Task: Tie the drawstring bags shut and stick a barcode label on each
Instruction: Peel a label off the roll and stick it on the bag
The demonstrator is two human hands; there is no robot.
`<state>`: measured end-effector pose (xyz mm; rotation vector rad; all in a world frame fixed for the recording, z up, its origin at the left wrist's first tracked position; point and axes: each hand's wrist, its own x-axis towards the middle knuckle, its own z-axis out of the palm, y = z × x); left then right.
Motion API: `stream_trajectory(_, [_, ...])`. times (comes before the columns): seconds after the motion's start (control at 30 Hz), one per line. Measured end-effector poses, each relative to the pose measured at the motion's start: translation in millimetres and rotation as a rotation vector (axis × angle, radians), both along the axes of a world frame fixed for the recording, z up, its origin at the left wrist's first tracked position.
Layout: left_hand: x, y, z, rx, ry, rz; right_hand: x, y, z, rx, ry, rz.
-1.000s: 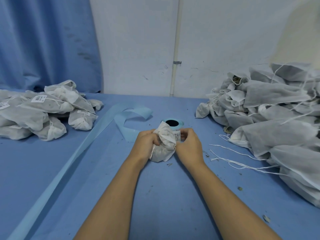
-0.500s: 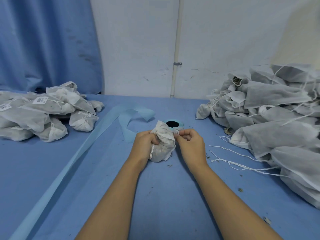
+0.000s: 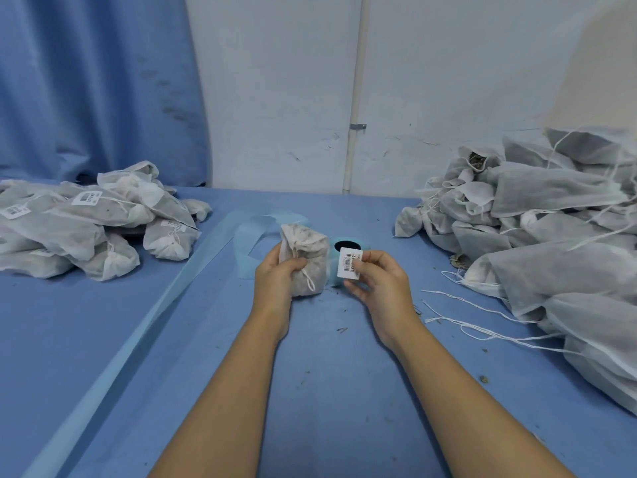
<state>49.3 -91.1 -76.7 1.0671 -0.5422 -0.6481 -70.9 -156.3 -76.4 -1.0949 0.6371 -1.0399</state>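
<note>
White bag [image 3: 305, 260] mottled grey-brown; white label [image 3: 349, 263] with black barcode stripes; pale blue backing strip [image 3: 144, 315]; deeper blue worktop [image 3: 327, 391].

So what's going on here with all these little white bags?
A person is labelling bags at a blue table. The left hand grips a small white fabric drawstring bag, already tied, while the right hand pinches a white barcode label beside it, not yet stuck on. Labelled bags are heaped at the left; a bigger pile with loose strings lies at the right.
</note>
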Motion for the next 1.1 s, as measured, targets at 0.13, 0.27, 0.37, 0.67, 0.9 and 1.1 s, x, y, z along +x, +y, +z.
stream_trajectory(0.13, [1,1,-1,-0.013,-0.014,-0.017,1,2,1,-0.094,-0.003,0.058])
stream_trajectory(0.27, [1,2,-3,-0.012,-0.044,-0.045,1,6,-1,-0.244,0.123,0.094])
stream_trajectory(0.37, [1,2,-3,-0.016,-0.039,-0.061,2,10,0,-0.280,0.120,0.153])
stream_trajectory(0.67, [2,4,-3,-0.015,0.004,-0.112,10,17,-2,-0.382,0.202,0.175])
stream_trajectory(0.9, [2,3,-2,-0.046,0.007,-0.127,13,17,-8,-0.553,0.373,0.031])
stream_trajectory(1.1, [3,2,-3,-0.046,0.011,-0.135,12,19,-6,-0.574,0.350,-0.023])
